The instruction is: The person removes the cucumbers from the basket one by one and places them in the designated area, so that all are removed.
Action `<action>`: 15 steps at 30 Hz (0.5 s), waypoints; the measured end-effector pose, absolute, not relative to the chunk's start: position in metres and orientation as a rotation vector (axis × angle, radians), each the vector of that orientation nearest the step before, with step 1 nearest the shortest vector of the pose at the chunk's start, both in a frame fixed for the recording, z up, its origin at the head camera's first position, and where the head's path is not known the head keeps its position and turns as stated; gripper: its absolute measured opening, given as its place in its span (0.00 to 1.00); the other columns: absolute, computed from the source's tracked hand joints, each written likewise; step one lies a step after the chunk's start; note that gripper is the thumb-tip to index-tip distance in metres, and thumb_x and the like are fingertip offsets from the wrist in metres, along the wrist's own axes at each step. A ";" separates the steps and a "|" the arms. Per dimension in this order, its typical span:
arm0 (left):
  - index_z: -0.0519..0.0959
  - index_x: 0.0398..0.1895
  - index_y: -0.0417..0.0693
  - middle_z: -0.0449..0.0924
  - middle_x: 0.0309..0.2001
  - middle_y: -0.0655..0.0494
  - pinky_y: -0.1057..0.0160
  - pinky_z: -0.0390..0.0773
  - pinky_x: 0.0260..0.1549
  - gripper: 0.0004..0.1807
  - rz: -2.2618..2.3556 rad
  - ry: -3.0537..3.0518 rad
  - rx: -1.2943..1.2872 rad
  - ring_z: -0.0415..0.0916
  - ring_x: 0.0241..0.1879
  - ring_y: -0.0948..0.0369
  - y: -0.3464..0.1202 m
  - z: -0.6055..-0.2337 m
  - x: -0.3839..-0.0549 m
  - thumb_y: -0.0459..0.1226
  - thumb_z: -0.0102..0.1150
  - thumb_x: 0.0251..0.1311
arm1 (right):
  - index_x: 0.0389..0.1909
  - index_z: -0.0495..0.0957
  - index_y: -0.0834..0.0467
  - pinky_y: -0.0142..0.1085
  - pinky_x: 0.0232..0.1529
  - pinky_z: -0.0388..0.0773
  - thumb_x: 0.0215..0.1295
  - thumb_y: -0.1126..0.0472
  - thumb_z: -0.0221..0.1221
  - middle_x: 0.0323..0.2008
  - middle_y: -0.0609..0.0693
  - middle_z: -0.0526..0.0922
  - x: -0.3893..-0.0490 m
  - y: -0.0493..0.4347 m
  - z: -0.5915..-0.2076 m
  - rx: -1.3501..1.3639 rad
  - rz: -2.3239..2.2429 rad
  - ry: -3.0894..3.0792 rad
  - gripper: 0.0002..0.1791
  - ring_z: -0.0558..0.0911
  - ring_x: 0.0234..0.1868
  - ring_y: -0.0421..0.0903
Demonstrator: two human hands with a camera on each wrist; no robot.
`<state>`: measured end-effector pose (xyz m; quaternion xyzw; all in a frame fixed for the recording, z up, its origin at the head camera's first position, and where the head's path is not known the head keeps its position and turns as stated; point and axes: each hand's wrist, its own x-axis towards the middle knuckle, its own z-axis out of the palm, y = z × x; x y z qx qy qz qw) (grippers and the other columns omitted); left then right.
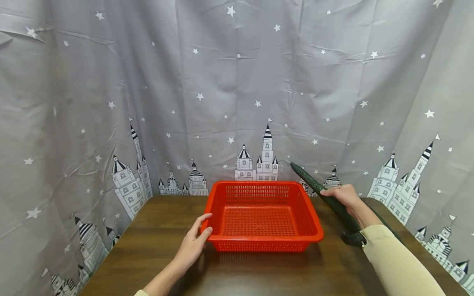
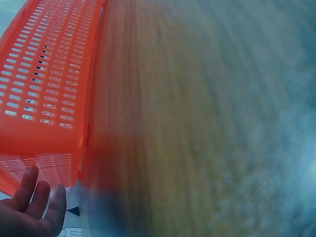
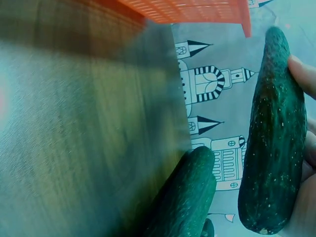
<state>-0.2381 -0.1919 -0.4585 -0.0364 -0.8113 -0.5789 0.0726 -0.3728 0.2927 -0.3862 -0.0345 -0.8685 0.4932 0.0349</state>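
A dark green cucumber (image 1: 310,181) is held in my right hand (image 1: 346,197), raised over the table to the right of the red plastic basket (image 1: 266,238). In the right wrist view, the thumb lies along one side of that cucumber (image 3: 274,143), while the other fingers are partly hidden behind it. A second cucumber (image 3: 190,195) lies lower, on the table; from the head it is mostly covered by my right arm. My left hand (image 1: 190,246) grips the basket's left rim near the front corner, its lower fingers (image 2: 57,205) by the outer wall.
The basket stands on a brown wooden table (image 1: 155,238), and its perforated floor is bare. Grey curtains (image 1: 207,123) printed with stars and castles hang behind and at both sides. A black strap (image 1: 353,239) circles my right wrist.
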 end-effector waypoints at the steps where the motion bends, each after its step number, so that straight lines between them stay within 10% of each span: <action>1: 0.69 0.70 0.62 0.74 0.44 0.49 0.64 0.73 0.31 0.24 -1.740 -2.434 -0.114 0.72 0.36 0.52 -0.192 -0.459 -0.239 0.41 0.55 0.73 | 0.30 0.85 0.62 0.34 0.36 0.77 0.58 0.48 0.71 0.29 0.45 0.78 -0.371 0.294 -0.387 -0.125 1.493 -2.674 0.19 0.77 0.35 0.47; 15: 0.68 0.70 0.61 0.76 0.49 0.48 0.63 0.74 0.33 0.24 -1.736 -2.426 -0.135 0.73 0.39 0.57 -0.192 -0.462 -0.240 0.40 0.55 0.73 | 0.46 0.84 0.72 0.62 0.67 0.64 0.60 0.46 0.69 0.68 0.73 0.66 -0.347 0.304 -0.409 -0.243 1.427 -2.706 0.30 0.64 0.68 0.69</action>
